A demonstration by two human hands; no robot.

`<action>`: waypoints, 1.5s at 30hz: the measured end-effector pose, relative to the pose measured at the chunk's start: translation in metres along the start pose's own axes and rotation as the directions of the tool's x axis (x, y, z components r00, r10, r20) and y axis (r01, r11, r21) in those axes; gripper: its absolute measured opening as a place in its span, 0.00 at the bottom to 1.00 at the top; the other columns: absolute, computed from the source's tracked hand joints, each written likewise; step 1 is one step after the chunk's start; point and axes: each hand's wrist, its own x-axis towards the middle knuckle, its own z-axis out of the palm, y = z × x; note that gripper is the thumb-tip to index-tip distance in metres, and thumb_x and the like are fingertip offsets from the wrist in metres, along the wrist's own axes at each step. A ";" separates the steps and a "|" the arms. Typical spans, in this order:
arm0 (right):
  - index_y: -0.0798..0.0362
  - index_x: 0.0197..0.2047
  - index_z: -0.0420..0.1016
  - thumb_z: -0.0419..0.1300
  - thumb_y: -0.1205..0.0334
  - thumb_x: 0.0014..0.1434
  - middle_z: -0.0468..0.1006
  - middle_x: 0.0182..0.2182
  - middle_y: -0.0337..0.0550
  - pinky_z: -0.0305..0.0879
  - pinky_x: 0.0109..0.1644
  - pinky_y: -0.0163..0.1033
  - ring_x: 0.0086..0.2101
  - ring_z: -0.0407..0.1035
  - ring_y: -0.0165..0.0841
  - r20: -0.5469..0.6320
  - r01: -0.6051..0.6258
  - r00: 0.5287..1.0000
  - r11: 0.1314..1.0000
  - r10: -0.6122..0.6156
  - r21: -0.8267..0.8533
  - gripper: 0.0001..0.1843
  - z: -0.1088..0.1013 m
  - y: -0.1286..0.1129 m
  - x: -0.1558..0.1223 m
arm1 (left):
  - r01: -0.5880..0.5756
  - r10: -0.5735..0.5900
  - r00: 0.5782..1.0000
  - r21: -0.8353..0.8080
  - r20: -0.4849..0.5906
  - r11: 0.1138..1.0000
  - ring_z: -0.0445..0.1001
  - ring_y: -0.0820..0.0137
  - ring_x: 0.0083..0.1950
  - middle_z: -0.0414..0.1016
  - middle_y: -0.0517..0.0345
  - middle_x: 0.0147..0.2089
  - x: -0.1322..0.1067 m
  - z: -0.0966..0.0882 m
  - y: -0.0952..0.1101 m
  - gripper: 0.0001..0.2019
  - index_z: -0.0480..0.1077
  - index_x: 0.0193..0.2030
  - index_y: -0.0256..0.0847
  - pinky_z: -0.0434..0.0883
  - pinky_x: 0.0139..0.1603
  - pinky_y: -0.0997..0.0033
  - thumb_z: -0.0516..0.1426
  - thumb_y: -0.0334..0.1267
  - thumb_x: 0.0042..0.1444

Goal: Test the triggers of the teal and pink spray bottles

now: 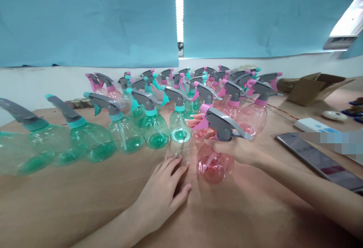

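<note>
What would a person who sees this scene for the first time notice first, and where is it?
The many plastic spray bottles catch the eye first: green-tinted spray bottles stand across the left of the wooden table, with pink ones behind and to the right. In front, the right hand grips a tilted pink spray bottle at its neck, while the left hand rests on the table. Large blue curtains hang behind.
</note>
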 end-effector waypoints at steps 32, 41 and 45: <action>0.50 0.25 0.68 0.55 0.69 0.41 0.73 0.23 0.33 0.61 0.25 0.33 0.22 0.63 0.26 -0.102 -0.190 0.978 0.978 0.182 -0.082 0.05 -0.001 -0.008 -0.003 | 0.005 -0.005 1.000 -0.008 0.002 1.000 0.61 0.53 0.64 0.65 0.42 0.63 0.000 -0.001 0.001 0.20 0.65 0.60 0.36 0.63 0.61 0.47 0.53 0.41 0.63; 0.49 0.25 0.67 0.53 0.69 0.41 0.64 0.18 0.30 0.53 0.18 0.32 0.17 0.53 0.24 -0.053 -0.122 0.991 0.992 0.121 -0.012 0.06 0.000 -0.018 -0.003 | 0.007 -0.007 1.000 -0.035 -0.015 0.999 0.62 0.53 0.63 0.65 0.43 0.62 -0.001 -0.002 0.002 0.19 0.66 0.59 0.37 0.63 0.60 0.48 0.52 0.42 0.64; 0.50 0.19 0.64 0.54 0.66 0.41 0.57 0.14 0.31 0.48 0.16 0.31 0.16 0.50 0.23 -0.090 -0.135 0.988 0.984 0.125 -0.115 0.03 0.000 -0.020 -0.005 | 0.006 -0.007 1.000 -0.035 -0.014 0.999 0.62 0.53 0.64 0.65 0.43 0.62 -0.001 -0.002 0.001 0.20 0.66 0.60 0.37 0.63 0.60 0.48 0.53 0.42 0.64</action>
